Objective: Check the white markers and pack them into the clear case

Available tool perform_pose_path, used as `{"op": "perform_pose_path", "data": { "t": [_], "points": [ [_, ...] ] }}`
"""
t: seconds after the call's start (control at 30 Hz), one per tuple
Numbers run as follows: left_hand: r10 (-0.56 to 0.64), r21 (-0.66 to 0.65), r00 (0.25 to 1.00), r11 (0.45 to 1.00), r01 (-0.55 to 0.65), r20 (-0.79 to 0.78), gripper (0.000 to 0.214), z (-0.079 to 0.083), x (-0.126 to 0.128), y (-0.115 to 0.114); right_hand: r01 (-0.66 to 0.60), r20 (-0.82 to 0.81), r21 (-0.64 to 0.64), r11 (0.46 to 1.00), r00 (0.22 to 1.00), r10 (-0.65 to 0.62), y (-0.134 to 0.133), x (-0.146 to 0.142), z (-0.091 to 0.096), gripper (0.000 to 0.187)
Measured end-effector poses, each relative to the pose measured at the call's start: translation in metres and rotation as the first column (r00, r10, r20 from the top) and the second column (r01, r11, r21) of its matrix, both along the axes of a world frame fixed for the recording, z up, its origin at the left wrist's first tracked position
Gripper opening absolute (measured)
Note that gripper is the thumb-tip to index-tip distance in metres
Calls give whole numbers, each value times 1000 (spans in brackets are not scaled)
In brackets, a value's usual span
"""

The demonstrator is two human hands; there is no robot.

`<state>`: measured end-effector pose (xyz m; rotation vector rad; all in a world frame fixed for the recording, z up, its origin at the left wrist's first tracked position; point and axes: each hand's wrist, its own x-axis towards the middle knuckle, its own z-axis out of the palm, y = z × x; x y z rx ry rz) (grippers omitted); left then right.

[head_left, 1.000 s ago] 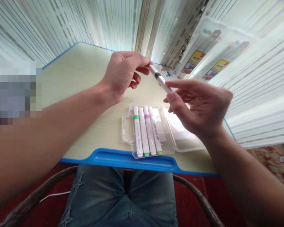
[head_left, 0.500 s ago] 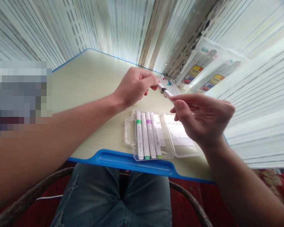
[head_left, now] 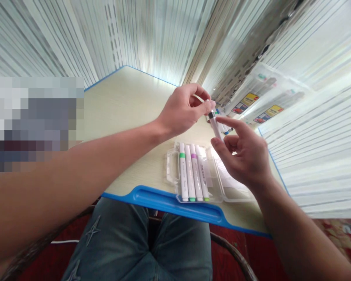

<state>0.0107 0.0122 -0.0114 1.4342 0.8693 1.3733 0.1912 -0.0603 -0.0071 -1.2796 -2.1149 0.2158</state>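
And the black-banded marker (head_left: 217, 128) tips steeper, up between the two hands! The left hand (head_left: 179, 111) pinches its upper end, thumb now across the front; the right hand (head_left: 245, 154) holds the lower barrel, index finger reaching up beside the band. It's two-handed handling still, neither end let go. Nearer the body from the right hand, four markers (head_left: 194, 173) lie unmoved in the clear case (head_left: 169, 167) on the surface (head_left: 123, 105).
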Motion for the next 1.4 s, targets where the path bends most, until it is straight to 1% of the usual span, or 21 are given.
{"op": "perform_pose_path", "data": {
  "t": [0.13, 0.27, 0.3, 0.37, 0.4, 0.43, 0.5, 0.57, 0.63, 0.7, 0.73, 0.8, 0.87, 0.9, 0.97, 1.0, 1.07, 1.1, 1.13, 1.2, 1.4],
  "points": [
    [-27, -58, 999, 998, 30, 39, 12, 1, 0, 0, 32, -17, 14, 999, 999, -32, -1, 0, 2, 42],
    [-96, -54, 992, 993, 101, 85, 24, 2, -2, -1, 64, -48, 63, 996, 997, -61, -4, 1, 8, 34],
    [-114, -50, 989, 992, 119, 99, 26, 2, -2, -1, 67, -85, 44, 997, 994, -63, -5, 1, 10, 33],
    [-150, -35, 979, 987, 156, 136, 27, 3, -4, -1, 33, -250, -79, 996, 967, -52, -5, 3, 14, 31],
    [-171, -26, 972, 984, 177, 158, 27, 4, -5, -1, -7, -367, -166, 986, 929, -55, -6, 4, 17, 31],
    [-196, -18, 964, 979, 202, 179, 26, 5, -6, -1, -62, -487, -255, 965, 870, -73, -7, 5, 20, 31],
    [-243, -18, 948, 968, 252, 206, 26, 7, -8, 0, -184, -668, -406, 895, 729, -153, -11, 8, 27, 26],
    [-270, -43, 940, 958, 285, 210, 25, 9, -8, -1, -279, -733, -521, 807, 630, -256, -17, 11, 33, 22],
    [-269, -87, 941, 953, 292, 206, 22, 10, -8, -1, -329, -738, -595, 733, 585, -336, -25, 16, 35, 21],
    [-242, -140, 949, 952, 272, 200, 19, 10, -7, -2, -320, -732, -625, 712, 557, -393, -33, 21, 33, 21],
    [-227, -164, 955, 952, 259, 192, 19, 9, -6, -1, -295, -730, -629, 719, 541, -417, -37, 24, 31, 20],
    [-206, -188, 966, 954, 234, 153, 20, 8, -6, -1, -208, -726, -619, 757, 519, -451, -46, 30, 26, 19],
    [-208, -162, 976, 963, 217, 69, 19, 7, -6, -1, -67, -704, -577, 814, 546, -454, -55, 34, 20, 23],
    [-203, -123, 979, 972, 202, -2, 19, 6, -6, -1, 15, -680, -532, 847, 589, -437, -60, 36, 17, 26],
    [-149, 24, 968, 987, 157, -202, 17, 4, -7, -4, 154, -574, -393, 906, 729, -373, -69, 36, 12, 29],
    [-98, 121, 946, 983, 141, -310, 16, 4, -7, -6, 201, -489, -301, 932, 807, -331, -74, 35, 10, 29],
    [10, 296, 883, 944, 147, -470, 17, 3, -6, -11, 220, -279, -109, 969, 929, -242, -82, 30, 7, 29],
    [43, 354, 857, 920, 166, -514, 18, 2, -6, -13, 204, -180, -29, 979, 962, -206, -84, 27, 7, 30],
    [60, 392, 840, 901, 188, -540, 19, 1, -6, -15, 176, -96, 32, 984, 980, -172, -86, 23, 6, 31],
    [76, 432, 821, 876, 217, -566, 21, 0, -6, -16, 126, 13, 99, 987, 992, -128, -87, 17, 5, 32],
    [120, 469, 771, 847, 248, -625, 20, -3, -7, -12, 90, 122, 138, 986, 987, -107, -79, 12, -1, 28]
  ]
}}
